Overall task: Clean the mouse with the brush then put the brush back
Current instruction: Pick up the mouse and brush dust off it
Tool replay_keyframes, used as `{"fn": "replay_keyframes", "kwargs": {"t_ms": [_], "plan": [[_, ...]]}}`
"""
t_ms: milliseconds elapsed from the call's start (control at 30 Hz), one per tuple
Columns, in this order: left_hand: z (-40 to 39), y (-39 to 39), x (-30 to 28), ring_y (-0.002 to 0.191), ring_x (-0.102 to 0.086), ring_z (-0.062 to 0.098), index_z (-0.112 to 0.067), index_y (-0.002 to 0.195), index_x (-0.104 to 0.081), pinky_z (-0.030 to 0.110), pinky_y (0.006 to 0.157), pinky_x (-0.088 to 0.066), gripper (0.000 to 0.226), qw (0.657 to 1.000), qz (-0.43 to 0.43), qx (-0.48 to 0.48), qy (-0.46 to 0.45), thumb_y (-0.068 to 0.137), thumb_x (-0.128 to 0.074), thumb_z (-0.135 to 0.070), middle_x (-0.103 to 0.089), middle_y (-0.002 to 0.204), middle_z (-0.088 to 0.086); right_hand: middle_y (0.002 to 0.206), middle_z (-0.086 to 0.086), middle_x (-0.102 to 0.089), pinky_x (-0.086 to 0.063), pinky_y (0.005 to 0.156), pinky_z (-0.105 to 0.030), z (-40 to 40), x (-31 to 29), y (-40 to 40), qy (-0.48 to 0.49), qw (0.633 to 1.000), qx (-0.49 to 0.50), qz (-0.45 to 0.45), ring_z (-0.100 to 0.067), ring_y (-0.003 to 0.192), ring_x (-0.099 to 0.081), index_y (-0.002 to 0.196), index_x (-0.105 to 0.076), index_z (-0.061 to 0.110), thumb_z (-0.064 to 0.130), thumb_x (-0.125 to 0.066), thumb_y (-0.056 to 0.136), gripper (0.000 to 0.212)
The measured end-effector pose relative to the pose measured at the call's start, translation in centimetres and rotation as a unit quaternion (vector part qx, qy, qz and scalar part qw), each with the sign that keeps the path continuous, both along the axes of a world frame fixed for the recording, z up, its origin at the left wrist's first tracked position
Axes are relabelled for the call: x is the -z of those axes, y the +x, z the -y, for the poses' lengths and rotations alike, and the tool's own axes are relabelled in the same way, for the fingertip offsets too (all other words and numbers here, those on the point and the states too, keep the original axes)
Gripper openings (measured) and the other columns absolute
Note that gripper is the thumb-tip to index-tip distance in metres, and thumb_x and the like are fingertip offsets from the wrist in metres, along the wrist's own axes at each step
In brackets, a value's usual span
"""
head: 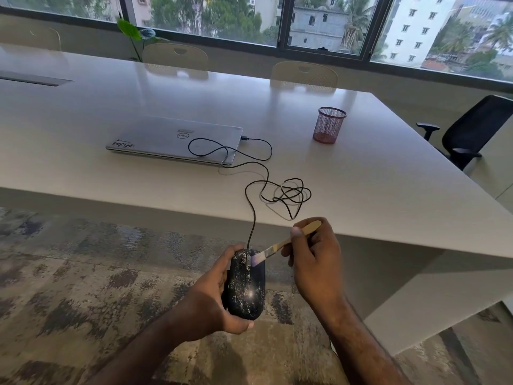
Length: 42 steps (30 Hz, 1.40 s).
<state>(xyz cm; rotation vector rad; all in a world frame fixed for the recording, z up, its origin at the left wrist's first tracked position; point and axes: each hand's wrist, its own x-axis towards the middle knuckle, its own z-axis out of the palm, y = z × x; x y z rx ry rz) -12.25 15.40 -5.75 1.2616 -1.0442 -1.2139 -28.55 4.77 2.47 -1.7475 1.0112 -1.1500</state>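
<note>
1. The left hand (pixel 213 298) holds a black mouse (pixel 245 284) in the air, below and in front of the near edge of the white table (pixel 374 190). The fingers wrap the mouse's left side and the thumb curls under its near end, so the hand is closed around it.
2. The mouse is speckled with pale marks, and its top faces up toward the camera. Its front end points toward the table.
3. The right hand (pixel 316 262) is closed on a small brush (pixel 286 241) with a light wooden handle. The thumb and fingers pinch the handle near its middle, and the handle's end sticks out past the thumb.
4. The brush slants down to the left. Its pale bristles touch the front part of the mouse, just right of the middle line.
5. A thin black cable (pixel 254 215) runs up from the mouse's front, over the table edge, and lies in loose loops on the tabletop. It continues to the right side of a closed silver laptop (pixel 172 140), where it is plugged in.
6. A reddish mesh pen cup (pixel 329 125) stands upright on the table, well right of the laptop and well apart from both hands.
7. Pale chairs (pixel 304 75) stand at the far side of the table, and a black office chair (pixel 472 129) stands at the right.
8. Patterned grey carpet (pixel 97 273) lies under the hands.
</note>
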Motion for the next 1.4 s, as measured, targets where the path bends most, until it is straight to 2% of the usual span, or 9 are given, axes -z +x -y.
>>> {"fn": "replay_keyframes", "kwargs": {"t_ms": [100,233,400,567,733,833,967,1333,1400], "plan": [[-0.14,0.00,0.05,0.121,-0.064,0.004,-0.070,0.125,-0.049,0.023,0.086,-0.058,0.121,1.000,-0.005,0.001,0.001,0.049,-0.092,0.014,-0.067,0.122,-0.026,0.074,-0.008,-0.069,-0.050,0.055,-0.020,0.01,0.19,0.12,0.013,1.000,-0.005,0.007,-0.005,0.060,-0.063,0.095,-0.055,0.015,0.014,-0.053,0.103,0.009],[-0.28,-0.12,-0.21,0.124,-0.064,0.009,-0.066,0.129,-0.048,0.024,0.089,-0.057,0.121,1.000,0.000,0.007,-0.007,0.051,-0.091,0.016,-0.067,0.126,-0.020,0.072,-0.006,-0.069,-0.051,0.055,-0.022,-0.08,0.18,-0.07,-0.002,0.999,0.011,0.038,-0.011,0.061,-0.065,0.092,-0.055,0.019,0.017,-0.052,0.101,0.009],[-0.39,-0.14,-0.42,0.123,-0.065,0.014,-0.065,0.128,-0.051,0.026,0.088,-0.058,0.120,1.000,-0.009,0.002,-0.004,0.053,-0.089,0.021,-0.068,0.129,-0.010,0.070,-0.005,-0.069,-0.052,0.054,-0.024,0.22,0.36,0.02,0.009,1.000,-0.005,0.000,-0.006,0.056,-0.063,0.092,-0.055,0.015,0.013,-0.054,0.102,0.010],[-0.44,-0.17,-0.72,0.122,-0.066,0.015,-0.065,0.128,-0.050,0.028,0.086,-0.059,0.117,1.000,-0.001,0.018,-0.011,0.055,-0.088,0.019,-0.069,0.124,-0.013,0.072,-0.006,-0.070,-0.054,0.055,-0.024,0.04,0.31,-0.03,0.003,0.999,0.014,0.042,-0.011,0.060,-0.065,0.092,-0.055,0.018,0.013,-0.052,0.102,0.012],[-0.42,-0.12,-0.59,0.123,-0.065,0.017,-0.062,0.130,-0.050,0.028,0.087,-0.059,0.117,1.000,-0.002,0.015,-0.016,0.055,-0.089,0.020,-0.069,0.125,-0.011,0.070,-0.006,-0.070,-0.052,0.053,-0.021,0.15,0.37,-0.11,0.012,1.000,-0.001,0.009,-0.007,0.057,-0.064,0.092,-0.055,0.013,0.012,-0.053,0.102,0.010],[-0.44,-0.07,-0.48,0.124,-0.064,0.014,-0.063,0.131,-0.048,0.027,0.088,-0.058,0.118,1.000,0.001,0.022,-0.018,0.054,-0.090,0.017,-0.067,0.127,-0.014,0.072,-0.005,-0.071,-0.057,0.058,-0.030,0.24,0.27,-0.12,0.012,1.000,0.014,0.024,-0.015,0.061,-0.068,0.094,-0.056,0.014,0.014,-0.053,0.102,0.009],[-0.52,0.05,-0.40,0.126,-0.063,0.012,-0.063,0.131,-0.048,0.025,0.090,-0.057,0.118,1.000,0.007,0.017,-0.022,0.054,-0.091,0.015,-0.066,0.129,-0.015,0.065,-0.006,-0.070,-0.054,0.053,-0.042,0.20,0.37,-0.42,0.003,1.000,0.016,0.023,-0.022,0.055,-0.064,0.088,-0.053,0.017,0.012,-0.052,0.102,0.015],[-0.60,0.13,0.01,0.124,-0.065,0.015,-0.058,0.135,-0.046,0.029,0.091,-0.058,0.120,1.000,0.008,0.012,-0.006,0.053,-0.090,0.017,-0.067,0.130,-0.012,0.069,-0.006,-0.070,-0.054,0.054,-0.028,-0.01,0.32,-0.51,0.016,1.000,0.002,0.015,-0.015,0.058,-0.065,0.091,-0.054,0.015,0.012,-0.052,0.102,0.012],[-0.63,0.19,0.07,0.126,-0.063,0.014,-0.057,0.137,-0.045,0.029,0.092,-0.058,0.121,1.000,0.012,0.017,-0.007,0.053,-0.092,0.015,-0.067,0.130,-0.013,0.074,-0.006,-0.071,-0.056,0.059,-0.030,0.10,0.28,-0.49,0.023,1.000,0.003,0.005,-0.018,0.063,-0.068,0.095,-0.055,0.012,0.014,-0.053,0.103,0.008]]}}
